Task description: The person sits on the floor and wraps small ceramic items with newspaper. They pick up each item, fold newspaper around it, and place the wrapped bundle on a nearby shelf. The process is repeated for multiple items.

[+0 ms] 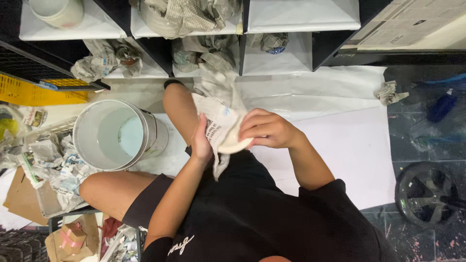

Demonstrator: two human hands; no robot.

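My left hand [201, 141] grips a sheet of newspaper [217, 99] from its left side. A pale, rounded ceramic piece [232, 142] sits in the paper, partly wrapped. My right hand [267, 128] closes over the top of that piece and the paper's right edge. Both hands meet above my lap, in front of a shelf [301, 58]. The paper's upper end trails up toward the shelf; most of the piece is hidden by paper and fingers.
A white bucket [82, 140] with pale liquid stands at my left knee. Crumpled newspaper [53, 162] lies left of it. Shelf cubbies hold newspaper-wrapped bundles [109, 58]. White sheeting [354, 140] covers the floor to the right; a blue spray bottle [441, 106] and a dark wheel-like object [427, 191] lie further right.
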